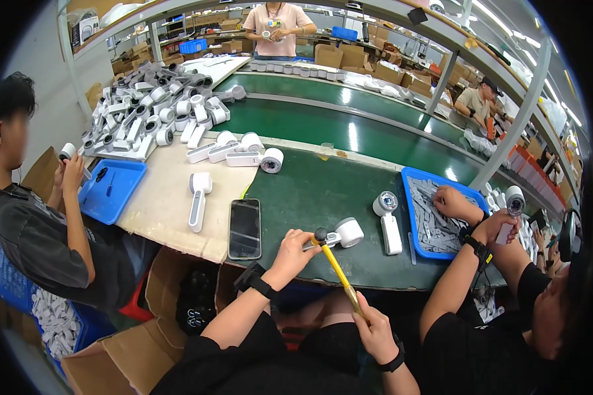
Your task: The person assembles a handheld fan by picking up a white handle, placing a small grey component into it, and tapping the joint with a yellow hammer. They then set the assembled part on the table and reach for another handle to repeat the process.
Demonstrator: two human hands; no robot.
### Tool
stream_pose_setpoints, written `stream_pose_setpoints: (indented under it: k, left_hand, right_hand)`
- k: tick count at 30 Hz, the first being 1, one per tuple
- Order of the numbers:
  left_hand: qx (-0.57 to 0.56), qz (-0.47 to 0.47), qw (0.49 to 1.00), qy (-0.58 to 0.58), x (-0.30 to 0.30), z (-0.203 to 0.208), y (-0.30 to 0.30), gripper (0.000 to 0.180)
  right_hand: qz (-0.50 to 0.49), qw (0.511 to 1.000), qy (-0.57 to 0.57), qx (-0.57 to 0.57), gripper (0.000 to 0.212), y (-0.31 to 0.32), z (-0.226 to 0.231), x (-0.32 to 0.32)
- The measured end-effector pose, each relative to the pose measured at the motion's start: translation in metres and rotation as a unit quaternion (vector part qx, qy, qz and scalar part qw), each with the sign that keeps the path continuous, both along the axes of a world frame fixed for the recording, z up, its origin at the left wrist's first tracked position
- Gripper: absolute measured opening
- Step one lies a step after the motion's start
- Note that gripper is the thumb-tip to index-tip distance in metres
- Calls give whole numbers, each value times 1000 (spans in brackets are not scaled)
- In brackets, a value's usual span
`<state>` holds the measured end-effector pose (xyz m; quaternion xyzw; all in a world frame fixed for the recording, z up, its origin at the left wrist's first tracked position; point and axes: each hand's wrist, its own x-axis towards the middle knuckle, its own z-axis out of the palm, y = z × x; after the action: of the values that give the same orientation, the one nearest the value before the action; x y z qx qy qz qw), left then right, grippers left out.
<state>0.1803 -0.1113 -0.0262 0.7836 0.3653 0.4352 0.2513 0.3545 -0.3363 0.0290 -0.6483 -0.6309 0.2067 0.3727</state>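
My right hand (375, 329) grips a hammer (337, 268) with a yellow handle and a black rounded head. The hammer's head is over the handle of a white round-headed handheld device (350, 232), which lies on the green mat (296, 204). My left hand (290, 255) has its fingers closed on the handle end of that device, beside the hammer head. Whether the hammer touches the device cannot be made out. Left of my left hand a black phone (245, 229) lies flat on the mat's edge. A similar white device (389, 224) rests to the right.
A large pile of white devices (151, 108) stands at the far left. Blue trays sit left (115, 187) and right (412, 197), the right one holding grey strips (435, 227). Co-workers are on both sides, one reaching into the right tray. A green conveyor (310, 122) runs behind.
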Motion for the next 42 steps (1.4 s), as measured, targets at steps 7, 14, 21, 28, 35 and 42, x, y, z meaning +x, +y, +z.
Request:
stream_pose_setpoints:
  k: [7, 14, 21, 28, 35, 42]
  left_hand:
    - [-97, 80, 982, -140, -4, -7, -19, 32]
    - [-61, 114, 990, -64, -14, 2, -19, 27]
    - [-43, 145, 988, 17, -14, -9, -15, 32]
    - [-17, 148, 989, 9, -12, -10, -13, 32]
    - [-30, 145, 989, 16, -13, -3, -15, 31]
    - [-38, 120, 992, -15, -13, 0, -17, 27]
  right_hand:
    - [1, 1000, 25, -3, 50, 1, 22, -2]
    - [39, 998, -22, -37, 51, 2, 21, -10]
    - [69, 997, -30, -13, 52, 5, 27, -13]
    - [41, 995, 42, 78, 52, 5, 28, -17]
    - [35, 999, 4, -20, 51, 3, 27, -12]
    - [12, 999, 34, 38, 51, -4, 16, -2]
